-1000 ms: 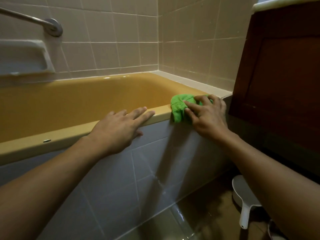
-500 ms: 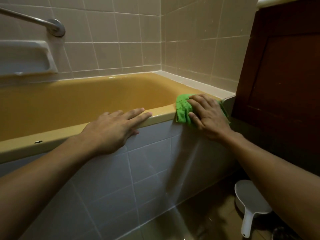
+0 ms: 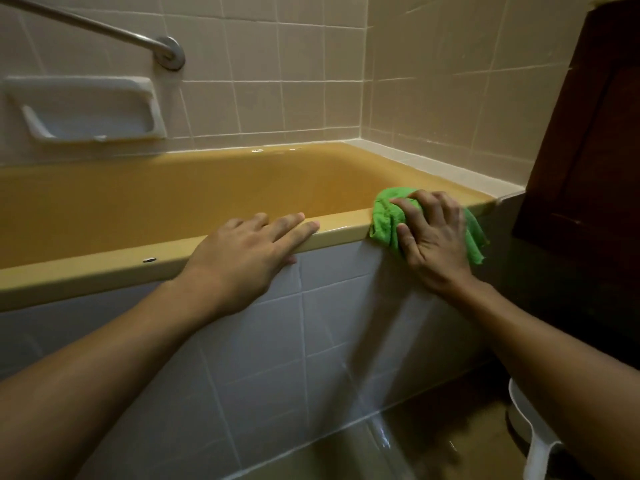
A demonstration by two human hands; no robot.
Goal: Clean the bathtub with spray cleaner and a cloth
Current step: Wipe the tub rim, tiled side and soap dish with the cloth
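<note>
Head camera looks down at a mustard-yellow bathtub (image 3: 104, 271) with a white tiled front panel (image 3: 277, 341). The left hand (image 3: 242, 258) lies flat on the near rim, fingers straight and relaxed, holding nothing, its thumb down against the tiles. The right hand (image 3: 433, 237) grips a bunched green cloth (image 3: 384, 216), fingers curled over it, pressing it onto the near rim close to the tub's right-hand corner; part of the cloth hangs over the outer edge onto the panel. The two hands are near each other but apart. A small dark chip (image 3: 149, 260) marks the rim left of the left hand. On the far tiled wall sit a white soap dish (image 3: 86, 109) and a metal grab bar (image 3: 104, 27). A dark wooden cabinet (image 3: 588, 150) stands at right, and a white dipper (image 3: 526, 420) rests on the wet floor (image 3: 433, 438), partly hidden by the right arm.
</note>
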